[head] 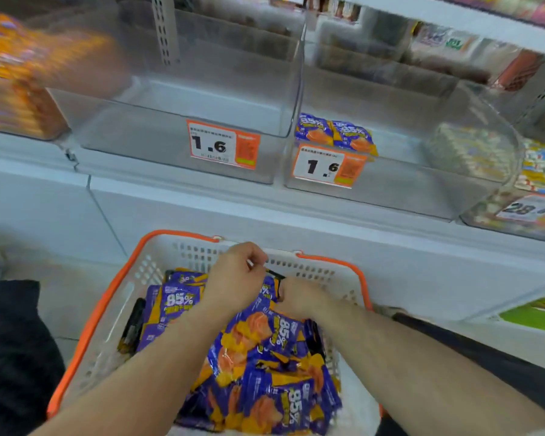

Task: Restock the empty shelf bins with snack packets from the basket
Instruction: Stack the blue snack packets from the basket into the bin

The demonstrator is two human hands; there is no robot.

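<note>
A white basket with an orange rim stands below me, heaped with purple and orange snack packets. Both my hands reach into its far end. My left hand is curled, pinching something thin near the basket's white handle; what it holds is unclear. My right hand is curled down among the packets, fingers hidden. Above, two clear shelf bins carry "1.6" price tags: the left bin holds nothing, the right bin has two packets at its front left.
A bin of orange packets sits at the far left of the shelf. More stocked bins lie to the right, with a "28" tag. A white shelf ledge runs between bins and basket. Dark clothing fills the lower left.
</note>
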